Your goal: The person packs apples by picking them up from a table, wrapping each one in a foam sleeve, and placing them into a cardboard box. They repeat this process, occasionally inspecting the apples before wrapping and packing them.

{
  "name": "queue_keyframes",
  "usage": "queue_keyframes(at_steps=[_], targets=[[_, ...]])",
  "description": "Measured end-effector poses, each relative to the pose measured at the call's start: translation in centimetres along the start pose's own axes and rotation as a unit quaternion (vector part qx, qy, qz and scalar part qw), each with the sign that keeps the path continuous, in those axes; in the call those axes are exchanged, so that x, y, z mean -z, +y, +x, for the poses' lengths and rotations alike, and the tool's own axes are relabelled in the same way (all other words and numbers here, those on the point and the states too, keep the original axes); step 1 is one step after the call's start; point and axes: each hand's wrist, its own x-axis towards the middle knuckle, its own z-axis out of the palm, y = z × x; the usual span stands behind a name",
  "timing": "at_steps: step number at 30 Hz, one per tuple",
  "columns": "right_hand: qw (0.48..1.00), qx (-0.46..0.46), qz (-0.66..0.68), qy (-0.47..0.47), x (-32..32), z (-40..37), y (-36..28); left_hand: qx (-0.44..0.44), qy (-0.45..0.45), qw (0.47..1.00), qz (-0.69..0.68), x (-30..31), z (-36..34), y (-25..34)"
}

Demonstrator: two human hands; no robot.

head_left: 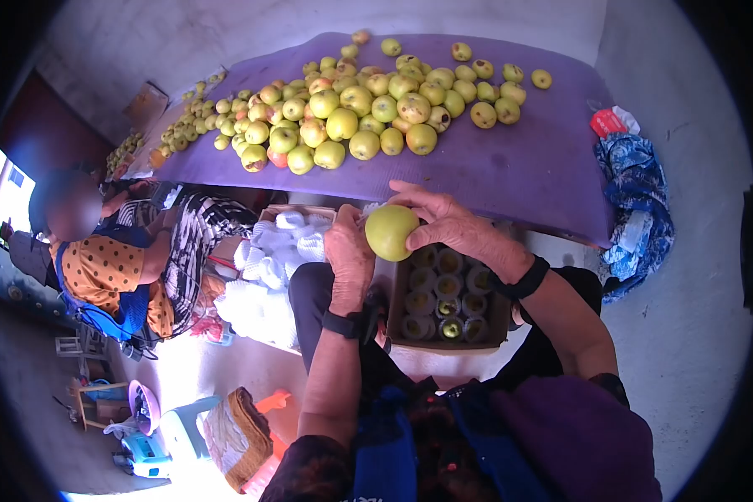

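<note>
My right hand grips a yellow-green apple, thumb underneath and fingers over the far side. Beside the apple, my left hand is closed with its fingers curled. A bit of white shows near its fingertips, but what it holds is hidden. Below my hands, between my knees, stands an open cardboard box with rows of apples in white foam nets. To the left, a second box holds a heap of white foam nets.
A large pile of apples covers much of the purple-topped table ahead. On the left sits another person in a dotted top. Blue patterned cloth hangs at the table's right end. Behind left are a stool with brown cloth and a basin.
</note>
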Motion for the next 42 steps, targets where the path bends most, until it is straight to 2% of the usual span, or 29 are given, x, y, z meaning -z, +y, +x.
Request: queue_keyframes(at_steps=[1,3,5,7,9,16,18,19,21,25,30,31,33,36,39,42], targets=[[0.998,-0.024,-0.06,-0.011,0.0,-0.1,-0.1,0.0,-0.002,1.0,0.0,0.0,0.0,0.3],[0.997,-0.025,-0.07,-0.007,0.5,0.0,1.0,0.022,0.004,0.995,-0.095,0.1,0.1,1.1],[0.996,-0.024,-0.081,-0.005,0.8,0.0,1.7,0.021,-0.001,0.993,-0.118,-0.6,0.3,0.1],[0.998,-0.038,0.025,-0.046,0.5,-0.1,0.7,0.022,-0.004,0.99,-0.141,0.0,0.4,0.9],[0.997,-0.055,0.036,-0.036,0.8,-0.2,1.1,0.133,-0.118,0.964,-0.198,1.2,0.1,2.2],[0.996,-0.082,0.015,0.011,1.1,-0.3,1.4,0.118,-0.096,0.973,-0.173,1.7,0.1,2.4],[0.996,-0.081,-0.002,0.023,0.9,-0.4,1.1,0.173,-0.138,0.945,-0.242,1.8,0.3,2.1],[0.996,-0.08,-0.02,0.035,0.9,-0.5,1.0,0.173,-0.139,0.944,-0.242,2.1,0.3,2.1],[0.995,-0.083,-0.025,0.042,0.9,-0.5,0.7,0.199,-0.179,0.894,-0.359,2.5,0.4,2.2],[0.993,-0.092,-0.045,0.065,0.8,-0.4,0.9,0.211,-0.163,0.882,-0.389,1.9,0.2,2.0],[0.994,-0.074,-0.043,0.068,0.8,-0.5,1.3,0.172,-0.101,0.892,-0.406,0.4,-0.4,1.3],[0.995,-0.071,-0.043,0.063,0.8,-0.4,1.3,0.172,-0.102,0.892,-0.405,0.9,-0.6,1.7],[0.995,-0.052,-0.05,0.074,0.8,-0.5,1.4,0.203,-0.159,0.862,-0.437,1.9,-1.0,2.9],[0.993,-0.029,-0.07,0.091,0.8,-0.5,1.7,0.157,-0.179,0.881,-0.41,0.9,-1.1,2.3],[0.99,-0.026,-0.091,0.101,0.9,-0.5,1.8,0.153,-0.2,0.902,-0.351,0.8,-0.8,2.3],[0.993,-0.04,-0.072,0.089,1.4,-0.3,2.0,0.165,-0.191,0.89,-0.38,-0.1,-0.9,1.3]])
